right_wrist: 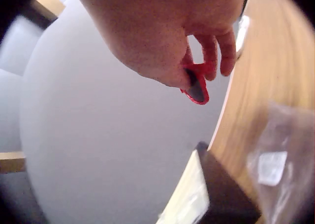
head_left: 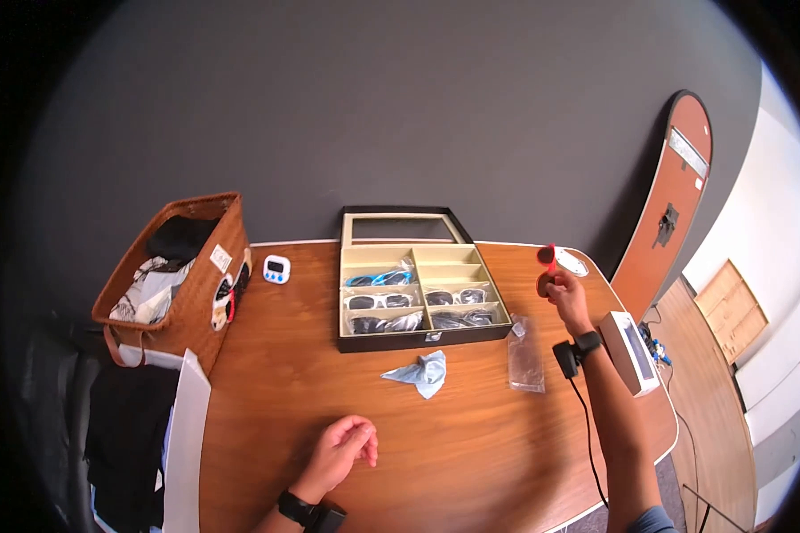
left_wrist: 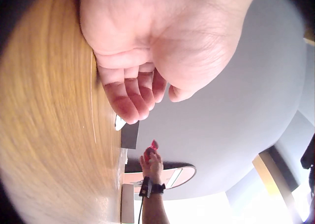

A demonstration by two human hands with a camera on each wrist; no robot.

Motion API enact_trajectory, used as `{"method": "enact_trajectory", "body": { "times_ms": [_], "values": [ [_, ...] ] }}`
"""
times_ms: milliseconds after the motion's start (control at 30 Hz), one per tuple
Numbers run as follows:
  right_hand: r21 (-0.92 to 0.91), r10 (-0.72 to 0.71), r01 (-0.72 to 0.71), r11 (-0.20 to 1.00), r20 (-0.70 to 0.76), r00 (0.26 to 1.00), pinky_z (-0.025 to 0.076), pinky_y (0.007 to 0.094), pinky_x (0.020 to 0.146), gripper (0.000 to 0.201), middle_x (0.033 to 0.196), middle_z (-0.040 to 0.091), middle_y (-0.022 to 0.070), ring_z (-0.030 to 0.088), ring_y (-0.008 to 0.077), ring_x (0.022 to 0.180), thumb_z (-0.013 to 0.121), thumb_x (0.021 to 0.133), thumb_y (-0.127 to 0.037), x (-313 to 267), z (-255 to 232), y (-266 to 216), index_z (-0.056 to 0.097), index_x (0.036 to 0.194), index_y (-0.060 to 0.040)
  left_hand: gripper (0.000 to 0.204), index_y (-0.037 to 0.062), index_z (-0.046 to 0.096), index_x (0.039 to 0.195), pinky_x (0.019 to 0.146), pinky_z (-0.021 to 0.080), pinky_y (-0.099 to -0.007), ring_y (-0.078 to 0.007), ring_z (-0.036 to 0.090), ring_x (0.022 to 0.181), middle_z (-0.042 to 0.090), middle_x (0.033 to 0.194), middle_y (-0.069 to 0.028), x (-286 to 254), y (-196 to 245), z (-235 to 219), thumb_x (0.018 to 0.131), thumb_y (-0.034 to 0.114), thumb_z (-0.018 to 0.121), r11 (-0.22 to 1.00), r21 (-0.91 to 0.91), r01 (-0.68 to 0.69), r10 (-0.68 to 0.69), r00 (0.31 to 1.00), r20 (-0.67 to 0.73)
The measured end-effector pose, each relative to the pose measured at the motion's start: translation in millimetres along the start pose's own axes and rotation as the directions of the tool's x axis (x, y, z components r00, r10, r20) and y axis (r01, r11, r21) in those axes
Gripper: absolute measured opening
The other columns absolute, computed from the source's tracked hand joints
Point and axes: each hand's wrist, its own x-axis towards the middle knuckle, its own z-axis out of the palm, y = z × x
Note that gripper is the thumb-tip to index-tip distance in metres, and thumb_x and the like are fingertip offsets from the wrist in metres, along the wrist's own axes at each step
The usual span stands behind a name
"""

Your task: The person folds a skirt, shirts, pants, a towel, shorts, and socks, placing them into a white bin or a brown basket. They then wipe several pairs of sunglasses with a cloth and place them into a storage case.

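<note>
My right hand (head_left: 567, 298) pinches a pair of red-framed sunglasses (head_left: 547, 256) with dark lenses, held up over the right back of the table. In the right wrist view the red sunglasses (right_wrist: 198, 90) show between thumb and fingers, with one lens partly hidden by the thumb. My left hand (head_left: 340, 451) rests at the table's front with nothing in it; the left wrist view shows its fingers (left_wrist: 129, 98) loosely curled. Between the hands lies a crumpled light-blue cloth (head_left: 428, 373). A clear plastic sleeve (head_left: 525, 360) lies flat on the wood near my right forearm.
An open display case (head_left: 427, 341) holds several bagged sunglasses in its compartments; its two back-right compartments are bare. A white timer (head_left: 276, 269), a wicker basket (head_left: 196, 302) with fabric, a white oval object (head_left: 572, 261) and a white box (head_left: 629, 354) stand around it.
</note>
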Motion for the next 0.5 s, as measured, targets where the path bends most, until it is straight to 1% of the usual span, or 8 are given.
{"method": "enact_trajectory", "body": {
  "times_ms": [67,167,233,267,333,367,467,500],
  "values": [
    [0.192,-0.085,0.056,0.980,0.148,0.985,0.052,0.0255,0.069,0.030,0.093,0.059,0.0019,0.063,0.0136,0.087,0.058,0.091,-0.004,-38.6,19.3,-52.6,0.054,0.120,-0.0067,0.017,0.0013,0.055,0.098,0.063,0.053,-0.0275,-0.0122,0.058,0.068,0.058,0.083,-0.0044,0.0,-0.2,0.1,0.101,0.017,0.049,1.000,0.005,-0.011,0.011,1.000,-0.001],
    [0.218,0.001,-0.132,0.967,0.514,0.858,0.055,0.0286,0.069,0.037,0.099,0.058,0.0020,0.061,0.0135,0.091,0.059,0.094,-0.007,-132.4,58.3,-131.0,0.049,0.129,-0.0097,0.020,0.0019,0.055,0.097,0.063,0.052,-0.0274,-0.0118,0.058,0.071,0.058,0.084,-0.0041,0.7,4.6,3.3,0.102,0.020,0.049,1.000,-0.023,-0.018,0.018,1.000,0.022],
    [0.322,-0.095,-0.189,0.928,0.693,0.715,0.053,0.0272,0.072,0.042,0.099,0.059,0.0017,0.058,0.0114,0.088,0.058,0.095,-0.005,-187.0,87.8,-118.7,0.045,0.134,-0.0102,0.033,0.0025,0.056,0.098,0.064,0.052,-0.0288,-0.0124,0.059,0.074,0.059,0.088,-0.0052,0.8,0.8,-4.9,0.104,0.032,0.042,0.996,-0.086,-0.017,0.023,0.997,0.073],
    [0.276,-0.040,-0.264,0.924,0.756,0.653,0.051,0.0278,0.076,0.046,0.099,0.058,0.0011,0.056,0.0114,0.086,0.059,0.095,-0.007,-212.9,99.4,-128.0,0.042,0.138,-0.0103,0.033,0.0025,0.056,0.098,0.064,0.052,-0.0288,-0.0124,0.059,0.074,0.059,0.088,-0.0052,-2.5,5.3,-3.6,0.104,0.032,0.042,0.997,-0.081,-0.009,0.013,0.998,0.055],
    [0.302,-0.116,-0.272,0.914,0.835,0.538,0.048,0.0279,0.078,0.048,0.098,0.060,0.0017,0.057,0.0116,0.086,0.061,0.094,-0.007,-237.6,118.9,-121.0,0.042,0.138,-0.0092,0.047,0.0028,0.058,0.098,0.063,0.051,-0.0317,-0.0172,0.061,0.078,0.063,0.093,-0.0084,-5.8,15.9,2.5,0.104,0.042,0.033,0.959,-0.263,0.109,-0.114,0.993,-0.004],
    [0.304,-0.112,-0.293,0.907,0.842,0.528,0.048,0.0279,0.078,0.048,0.098,0.060,0.0017,0.057,0.0116,0.086,0.061,0.094,-0.007,-242.6,123.5,-120.7,0.042,0.138,-0.0092,0.051,0.0030,0.058,0.105,0.063,0.051,-0.0320,-0.0174,0.062,0.082,0.064,0.098,-0.0094,-6.8,14.9,-8.6,0.103,0.046,0.031,0.947,-0.278,0.161,-0.116,0.978,0.171],
    [0.161,-0.080,-0.105,0.981,0.840,0.536,0.048,0.0272,0.078,0.047,0.101,0.064,0.0044,0.058,0.0121,0.087,0.065,0.091,-0.008,-244.7,127.4,-123.8,0.047,0.135,-0.0073,0.044,0.0045,0.056,0.111,0.063,0.051,-0.0316,-0.0172,0.061,0.083,0.064,0.098,-0.0086,-7.0,15.6,-13.0,0.103,0.043,0.036,0.969,-0.170,0.180,-0.129,0.952,0.276],
    [0.123,-0.080,-0.035,0.992,0.809,0.583,0.049,0.0281,0.082,0.044,0.104,0.065,0.0056,0.061,0.0139,0.093,0.068,0.089,-0.006,-243.0,127.1,-124.9,0.051,0.130,-0.0050,0.029,0.0053,0.053,0.115,0.063,0.051,-0.0300,-0.0152,0.060,0.082,0.062,0.097,-0.0066,-7.9,21.3,-7.4,0.101,0.030,0.048,0.973,-0.090,0.214,-0.190,0.956,0.222]
  ]
}}
